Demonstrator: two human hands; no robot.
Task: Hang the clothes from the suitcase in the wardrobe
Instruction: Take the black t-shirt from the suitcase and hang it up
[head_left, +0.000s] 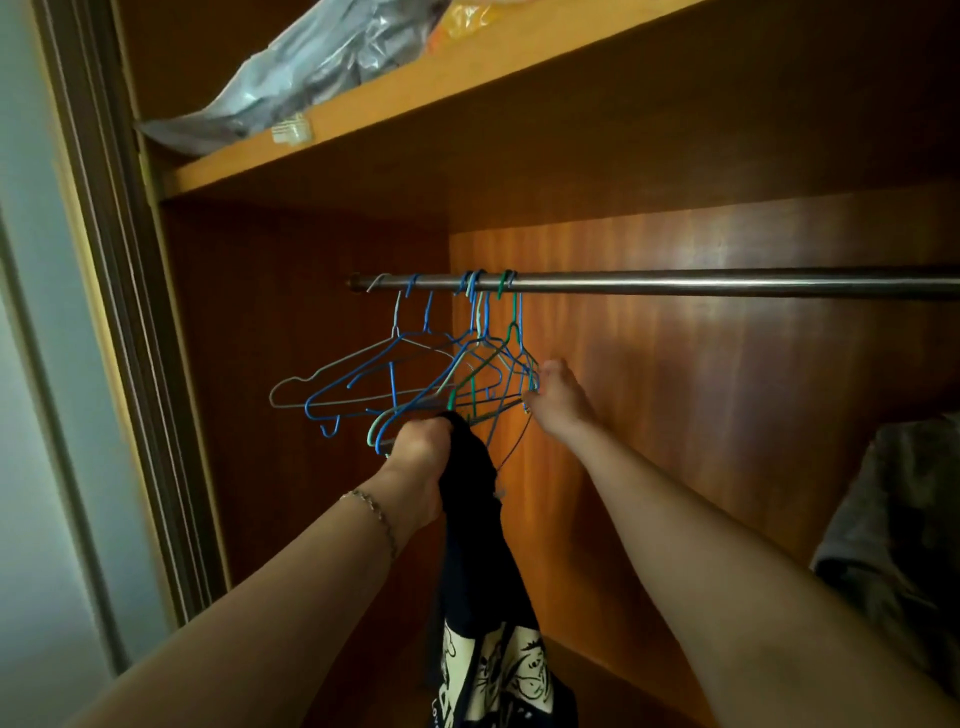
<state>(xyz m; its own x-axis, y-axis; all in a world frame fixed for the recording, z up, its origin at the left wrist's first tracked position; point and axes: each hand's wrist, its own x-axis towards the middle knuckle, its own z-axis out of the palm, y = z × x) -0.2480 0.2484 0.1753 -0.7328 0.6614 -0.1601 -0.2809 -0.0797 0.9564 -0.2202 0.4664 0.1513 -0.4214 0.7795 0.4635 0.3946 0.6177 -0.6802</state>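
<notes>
Head view: wooden wardrobe (727, 415) interior, with a metal rail (727, 283) running across from the left wall to the right edge of the frame. Wire hangers (415, 374) in blue, grey and green hang bunched together near the rail's left end, their hooks over it and their frames overlapping and tangled.

Left hand (415, 452) reaches up just below the bunch, its grip curled tight round the top of a dark navy garment (478, 545); the fingers sit right against the lower wires of the hangers. The garment hangs straight down from that fist between the two forearms, and a cream and black printed panel shows on it at the bottom of the frame. A thin chain bracelet (374, 514) circles the left wrist.

Right hand (558, 397) is at the right side of the hanger bunch, its fingers bent in and pinching the shoulder end of the wires, apparently the green and blue ones nearest it.

Above the rail a shelf (467, 88) carries a grey plastic bag (291, 78) and, beside it, something in orange-yellow wrapping (467, 18). At the right edge a grey patterned cloth (898, 519) shows, partly cut off. The wardrobe's door frame (119, 312) runs down the left side.
</notes>
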